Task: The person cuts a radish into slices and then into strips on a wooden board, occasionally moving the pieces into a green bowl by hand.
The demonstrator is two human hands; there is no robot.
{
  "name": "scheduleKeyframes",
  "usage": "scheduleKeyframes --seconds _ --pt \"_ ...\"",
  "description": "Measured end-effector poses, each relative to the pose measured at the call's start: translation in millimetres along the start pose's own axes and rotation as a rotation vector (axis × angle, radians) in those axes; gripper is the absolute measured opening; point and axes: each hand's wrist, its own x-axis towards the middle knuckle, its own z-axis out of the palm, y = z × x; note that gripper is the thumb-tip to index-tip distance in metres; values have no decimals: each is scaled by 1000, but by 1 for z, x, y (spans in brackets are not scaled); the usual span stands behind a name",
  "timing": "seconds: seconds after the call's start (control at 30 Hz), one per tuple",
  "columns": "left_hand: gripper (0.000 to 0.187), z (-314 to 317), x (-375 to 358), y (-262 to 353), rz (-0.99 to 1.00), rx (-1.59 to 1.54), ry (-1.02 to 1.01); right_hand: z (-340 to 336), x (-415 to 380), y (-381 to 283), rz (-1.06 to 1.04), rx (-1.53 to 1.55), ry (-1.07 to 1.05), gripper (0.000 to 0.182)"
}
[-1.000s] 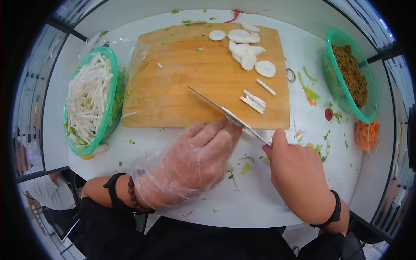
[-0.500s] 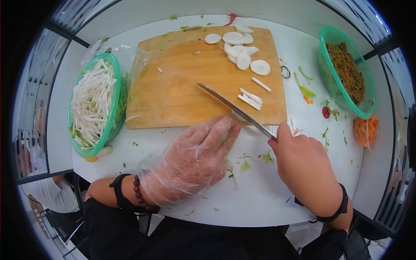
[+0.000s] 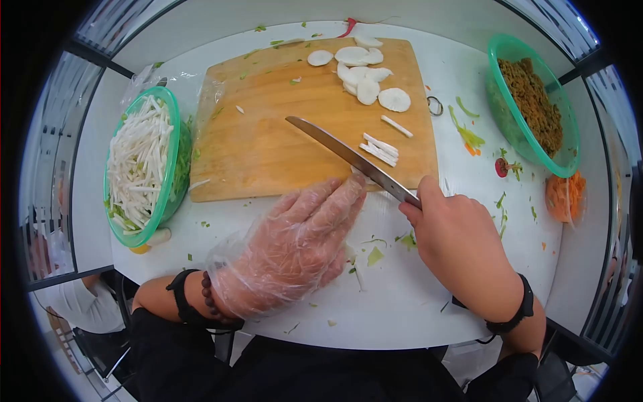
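Observation:
My right hand (image 3: 462, 244) is closed round the handle of a knife (image 3: 341, 151), whose blade slants up and left over the wooden cutting board (image 3: 248, 154). In a clear plastic glove, my left hand (image 3: 291, 248) has its fingers pressed together at the board's near edge, against the blade. A bit of white vegetable (image 3: 360, 175) shows at those fingertips, mostly hidden. White strips (image 3: 380, 149) lie just beyond the blade, and thin round white slices (image 3: 394, 100) are spread at the board's upper right.
A green basket (image 3: 175, 181) of white shreds stands left. At the right are a green bowl (image 3: 512, 124) of brown food and a bag of orange shreds (image 3: 566, 197). A radish piece (image 3: 502, 167) and green scraps (image 3: 469, 137) lie on the table. Someone in white (image 3: 90, 305) is at lower left.
The knife and my right hand have shifted a little left and up. My left hand has moved slightly left. The board and its slices appear slightly farther left in view.

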Motion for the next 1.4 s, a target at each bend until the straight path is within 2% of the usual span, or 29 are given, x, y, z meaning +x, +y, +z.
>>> scheduleKeyframes --seconds 0.23,0.33,0.53,0.73,0.83,0.9,0.93,1.4 --pt "70 1 -2 -1 -3 -25 7 -13 -6 -3 60 50 -11 27" --pt "71 0 -1 -1 8 -27 -7 -9 -8 -1 5 57 -11 27" --pt "73 1 0 -1 1 20 -1 -9 -7 -2 36 34 -45 27" --pt "73 -2 1 -1 8 3 -8 -10 -8 -4 25 -83 -109 24" --pt "72 -4 2 -1 5 7 -41 -8 -5 -4 -31 -95 -63 15" --pt "71 -5 2 0 4 0 -64 -3 -4 0 -71 -77 -30 18" --pt "72 -7 2 0 5 5 -81 0 -5 3 -66 -44 -9 25" --pt "74 -10 6 4 -13 22 -110 -3 -11 10 -131 48 41 21"
